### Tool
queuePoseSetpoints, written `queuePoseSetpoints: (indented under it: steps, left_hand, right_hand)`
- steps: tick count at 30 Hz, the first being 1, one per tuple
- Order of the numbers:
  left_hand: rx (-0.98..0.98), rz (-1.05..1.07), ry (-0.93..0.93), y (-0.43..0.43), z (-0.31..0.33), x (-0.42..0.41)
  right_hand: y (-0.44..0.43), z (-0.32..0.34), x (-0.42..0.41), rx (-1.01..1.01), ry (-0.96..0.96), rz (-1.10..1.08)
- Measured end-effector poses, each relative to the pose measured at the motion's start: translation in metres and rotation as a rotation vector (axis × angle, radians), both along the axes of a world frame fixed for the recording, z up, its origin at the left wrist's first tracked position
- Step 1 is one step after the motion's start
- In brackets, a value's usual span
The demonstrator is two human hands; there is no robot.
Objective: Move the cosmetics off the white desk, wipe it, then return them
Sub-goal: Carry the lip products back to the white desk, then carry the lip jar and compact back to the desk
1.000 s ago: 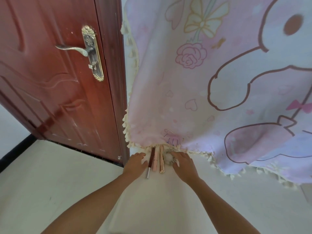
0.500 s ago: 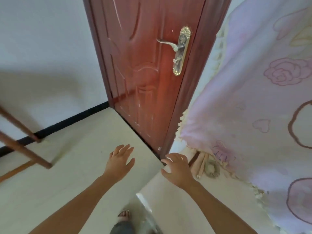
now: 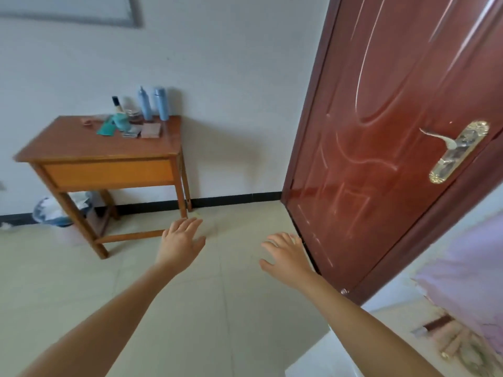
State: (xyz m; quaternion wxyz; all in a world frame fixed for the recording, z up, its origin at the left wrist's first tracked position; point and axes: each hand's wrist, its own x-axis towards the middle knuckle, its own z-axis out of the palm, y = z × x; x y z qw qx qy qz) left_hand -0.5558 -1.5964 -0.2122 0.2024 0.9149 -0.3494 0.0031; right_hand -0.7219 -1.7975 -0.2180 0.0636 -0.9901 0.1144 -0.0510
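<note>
Swinging left since the frame before, my view took in a wooden table (image 3: 81,148), cosmetics (image 3: 144,112) at its back edge by the wall. My left hand (image 3: 181,239) and right hand (image 3: 285,254) hung over open floor (image 3: 217,308), fingers (image 3: 190,223) spread, holding nothing. More cosmetics (image 3: 449,338) lay on the white table's (image 3: 397,311) corner by the door (image 3: 381,131).

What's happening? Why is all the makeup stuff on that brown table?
Someone is cleaning up a white desk. Their left hand and right hand are open and empty, held out over the floor. Bottles and small cases sit on the wooden table by the wall. A few slim sticks lie on the white desk, next to a pink cloth.
</note>
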Motion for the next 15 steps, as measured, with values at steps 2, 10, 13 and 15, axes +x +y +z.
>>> queuePoseSetpoints:
  steps: [2, 10, 13, 15]
  left_hand:
    - [-0.02, 0.027, -0.017, 0.045, 0.01, 0.011]
    - [-0.139, 0.234, -0.085, 0.247, 0.064, 0.063]
    - [-0.174, 0.319, -0.158, 0.304, 0.09, 0.085]
    - [-0.178, 0.362, -0.2, 0.333, 0.103, 0.097]
  right_hand:
    - [0.037, 0.008, 0.02, -0.026, -0.03, 0.027]
    - [0.196, 0.046, 0.117, -0.086, -0.051, 0.249]
    - [0.244, 0.078, 0.165, -0.111, -0.14, 0.332]
    - [0.27, 0.1, 0.192, -0.125, -0.19, 0.384]
